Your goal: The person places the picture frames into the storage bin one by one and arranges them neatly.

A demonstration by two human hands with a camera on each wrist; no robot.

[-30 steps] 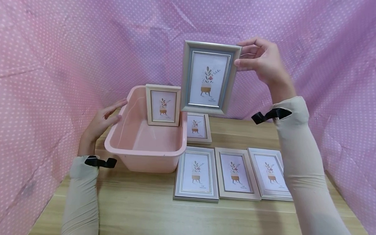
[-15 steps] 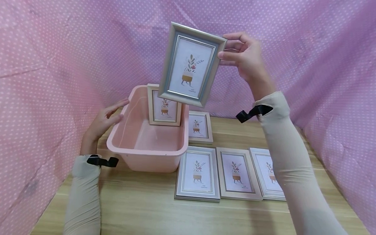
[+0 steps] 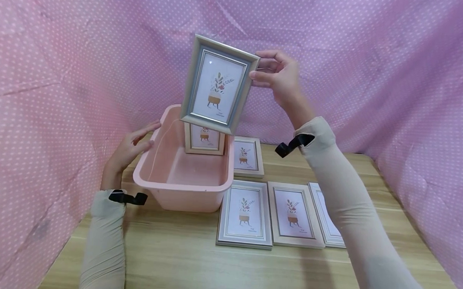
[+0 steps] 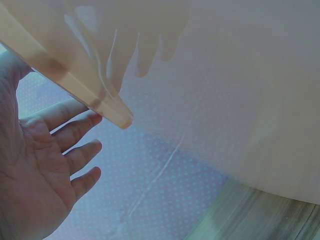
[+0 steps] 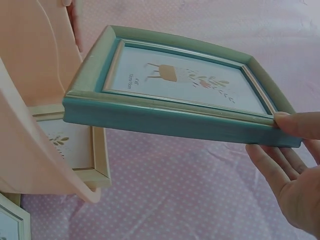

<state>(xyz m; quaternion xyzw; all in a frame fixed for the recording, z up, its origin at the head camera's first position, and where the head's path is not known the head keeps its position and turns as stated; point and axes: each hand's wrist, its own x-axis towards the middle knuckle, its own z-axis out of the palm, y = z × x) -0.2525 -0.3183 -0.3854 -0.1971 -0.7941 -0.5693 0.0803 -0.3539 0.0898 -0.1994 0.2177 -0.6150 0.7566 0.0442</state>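
Observation:
My right hand (image 3: pixel 281 78) pinches a photo frame (image 3: pixel 220 86) by its upper right edge, thumb on the front and fingers behind. This frame is pale champagne with a blue-grey inner border, and it hangs tilted above the back of a pink plastic basin (image 3: pixel 182 187). Inside the basin a cream photo frame (image 3: pixel 204 150) leans against the back wall, its top hidden by the held one. My left hand (image 3: pixel 128 151) touches the basin's left rim with fairly straight fingers. The left wrist view shows the palm (image 4: pixel 40 170) beside the basin's rim (image 4: pixel 55 70).
Right of the basin, another cream photo frame (image 3: pixel 248 158) lies flat. Nearer the front, a silvery frame (image 3: pixel 245 215), a cream frame (image 3: pixel 296 215) and a white frame (image 3: pixel 328 220) lie in a row, the last partly behind my right arm. Pink dotted cloth (image 3: pixel 85 63) surrounds the wooden table (image 3: pixel 174 253).
My right hand has carried the champagne frame leftward, over the basin's back; it rose, then dipped slightly, and has become tilted. My left hand has stayed at the rim.

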